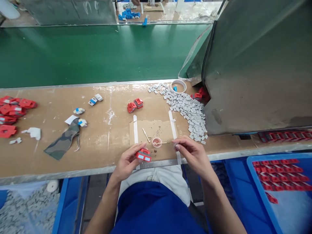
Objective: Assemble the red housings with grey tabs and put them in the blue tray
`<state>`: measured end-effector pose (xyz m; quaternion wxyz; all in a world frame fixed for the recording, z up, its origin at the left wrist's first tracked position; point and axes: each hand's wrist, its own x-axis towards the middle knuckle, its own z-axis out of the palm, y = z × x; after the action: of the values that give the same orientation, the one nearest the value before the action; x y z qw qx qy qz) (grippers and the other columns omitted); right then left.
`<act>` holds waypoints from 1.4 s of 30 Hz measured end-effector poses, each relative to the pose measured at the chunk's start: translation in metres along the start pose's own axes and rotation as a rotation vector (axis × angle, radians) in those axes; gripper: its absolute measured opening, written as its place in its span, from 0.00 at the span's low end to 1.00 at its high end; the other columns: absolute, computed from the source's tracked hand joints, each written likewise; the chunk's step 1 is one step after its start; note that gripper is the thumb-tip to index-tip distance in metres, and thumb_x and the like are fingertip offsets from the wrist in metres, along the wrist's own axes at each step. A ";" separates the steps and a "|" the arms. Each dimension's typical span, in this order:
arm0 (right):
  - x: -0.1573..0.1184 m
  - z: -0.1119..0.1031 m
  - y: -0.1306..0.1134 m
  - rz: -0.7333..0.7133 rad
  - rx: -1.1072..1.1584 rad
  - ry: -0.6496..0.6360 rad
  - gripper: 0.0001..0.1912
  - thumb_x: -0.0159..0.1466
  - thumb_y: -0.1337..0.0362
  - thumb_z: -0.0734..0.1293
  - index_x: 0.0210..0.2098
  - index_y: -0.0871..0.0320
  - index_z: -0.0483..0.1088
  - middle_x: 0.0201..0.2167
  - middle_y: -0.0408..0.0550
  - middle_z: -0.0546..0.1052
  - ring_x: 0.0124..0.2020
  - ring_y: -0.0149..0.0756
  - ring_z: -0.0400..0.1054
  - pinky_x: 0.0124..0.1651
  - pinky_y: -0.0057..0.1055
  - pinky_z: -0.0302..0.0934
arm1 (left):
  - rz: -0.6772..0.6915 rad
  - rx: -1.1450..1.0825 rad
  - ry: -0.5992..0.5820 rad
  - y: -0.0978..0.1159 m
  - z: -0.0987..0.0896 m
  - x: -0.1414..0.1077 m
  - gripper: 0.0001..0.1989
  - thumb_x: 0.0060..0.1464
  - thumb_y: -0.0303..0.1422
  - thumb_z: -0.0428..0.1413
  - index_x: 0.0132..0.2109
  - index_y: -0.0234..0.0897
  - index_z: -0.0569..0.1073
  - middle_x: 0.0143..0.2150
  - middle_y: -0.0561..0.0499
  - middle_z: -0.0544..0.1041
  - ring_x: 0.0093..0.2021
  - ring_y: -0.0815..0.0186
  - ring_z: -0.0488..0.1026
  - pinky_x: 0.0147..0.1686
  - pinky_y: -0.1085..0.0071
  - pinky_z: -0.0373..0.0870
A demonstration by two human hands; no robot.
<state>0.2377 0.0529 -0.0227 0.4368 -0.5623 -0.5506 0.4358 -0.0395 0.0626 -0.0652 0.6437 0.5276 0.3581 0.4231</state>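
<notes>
My left hand (128, 161) is closed around a red toy vehicle part (143, 155) with grey trim and pale windows, near the table's front edge. To the right, my right hand (192, 152) pinches a small grey piece (175, 146), mostly hidden by the fingertips. Between the hands sits a small round cup (157, 142) with a thin stick (162, 142) lying across it, its end just short of my right fingers. Another stick (146, 135) rests on the taped cardboard sheet (163, 126). Two red vehicle parts (135, 105) lie beyond the sheet.
Loose grey tiles (187, 112) spread at right beside a tape roll (178, 86) and a large metal panel (255, 71). Red parts (14, 110) and camouflage cloth (63, 141) lie left. A green belt (97, 55) runs behind. A blue bin (287, 195) holds red parts.
</notes>
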 end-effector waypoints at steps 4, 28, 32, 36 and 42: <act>-0.010 0.022 -0.024 -0.073 0.022 -0.157 0.10 0.72 0.64 0.67 0.47 0.51 0.81 0.35 0.46 0.76 0.34 0.32 0.71 0.35 0.27 0.65 | -0.068 -0.074 -0.020 -0.001 0.000 -0.002 0.20 0.62 0.34 0.64 0.60 0.42 0.78 0.50 0.42 0.85 0.46 0.58 0.83 0.46 0.67 0.80; -0.006 0.065 -0.025 -0.081 -0.035 -0.209 0.07 0.70 0.70 0.68 0.34 0.57 0.75 0.30 0.44 0.75 0.31 0.32 0.69 0.34 0.26 0.61 | -0.099 0.019 0.008 -0.001 0.001 -0.003 0.15 0.59 0.37 0.67 0.52 0.38 0.83 0.46 0.43 0.86 0.45 0.60 0.84 0.46 0.71 0.81; -0.011 0.069 -0.025 -0.108 -0.112 -0.182 0.10 0.70 0.71 0.66 0.32 0.58 0.73 0.30 0.44 0.73 0.30 0.32 0.69 0.33 0.27 0.61 | -0.102 0.040 0.016 -0.001 0.002 -0.003 0.14 0.59 0.35 0.67 0.51 0.38 0.84 0.45 0.44 0.87 0.43 0.61 0.85 0.44 0.72 0.81; -0.022 0.082 -0.021 -0.063 -0.100 -0.026 0.07 0.70 0.69 0.68 0.35 0.57 0.76 0.31 0.46 0.77 0.31 0.34 0.72 0.34 0.28 0.65 | -0.072 0.071 0.058 -0.004 0.003 -0.004 0.13 0.59 0.34 0.66 0.50 0.38 0.84 0.45 0.44 0.87 0.43 0.61 0.85 0.44 0.73 0.81; -0.031 0.091 -0.023 -0.071 -0.079 0.095 0.06 0.70 0.69 0.69 0.40 0.56 0.79 0.32 0.46 0.79 0.32 0.34 0.75 0.36 0.28 0.69 | -0.038 0.080 0.102 -0.009 0.002 -0.008 0.13 0.59 0.35 0.66 0.50 0.38 0.83 0.47 0.42 0.86 0.45 0.59 0.85 0.45 0.70 0.82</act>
<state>0.1429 0.0237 -0.0214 0.4553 -0.5793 -0.5654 0.3708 -0.0388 0.0537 -0.0739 0.6109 0.5240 0.4170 0.4223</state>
